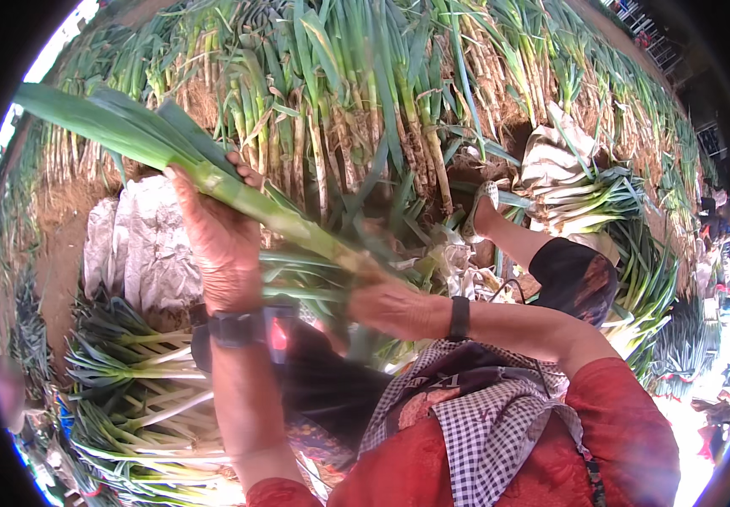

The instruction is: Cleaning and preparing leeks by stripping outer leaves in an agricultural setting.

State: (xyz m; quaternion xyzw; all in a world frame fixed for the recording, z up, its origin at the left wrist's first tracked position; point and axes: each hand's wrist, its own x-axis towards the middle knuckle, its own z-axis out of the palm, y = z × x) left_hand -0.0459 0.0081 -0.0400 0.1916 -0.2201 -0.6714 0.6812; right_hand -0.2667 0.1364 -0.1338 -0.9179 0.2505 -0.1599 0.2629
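The left hand (223,245) grips a leek (259,203) around its green upper stalk, leaves pointing to ten o'clock; the right hand (394,306), blurred, closes around its lower end near centre. Brown-stemmed leeks (318,152) stand at twelve o'clock, pale-stemmed leeks (149,414) lie at eight, a whitish sack (141,245) at nine.

I have one long leek (276,215) slanting through the air, its leafy end up to the left, its stem running down to the right. The broad, flat leaves are deep green, fanning slightly; the stem pales to yellow-green. My left hand (217,241) grips it just below the leaves; its lower end, blurred, meets my right hand (394,304).
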